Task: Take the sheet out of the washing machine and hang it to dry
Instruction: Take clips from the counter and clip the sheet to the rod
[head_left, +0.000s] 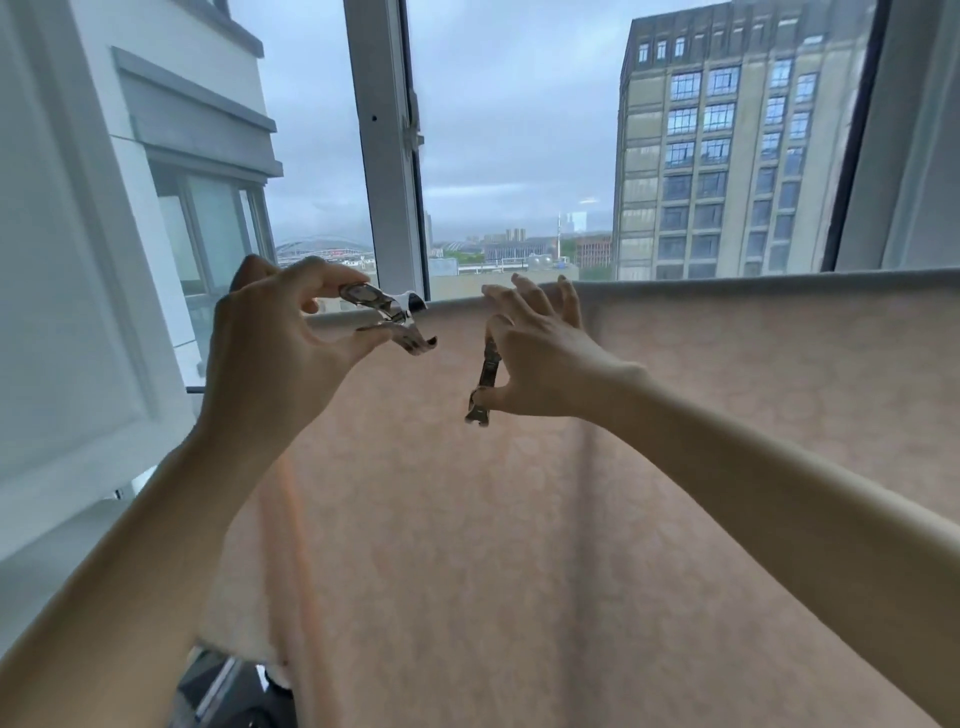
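A pale pink patterned sheet (649, 467) hangs draped over a horizontal rail, its top fold running from the middle to the right edge. My left hand (275, 353) pinches a shiny metal clothes clip (387, 317) between thumb and fingers, with the jaws spread at the sheet's top left corner. My right hand (540, 358) holds a second metal clip (485, 382) between thumb and palm side, hanging downward, while its fingers reach up to the sheet's top edge.
Behind the sheet is a window with a white upright frame (387, 156). A white wall and neighbouring balcony (104, 260) stand at the left. A tall building (737, 145) shows outside. Dark metal frame parts (223, 686) sit low at the left.
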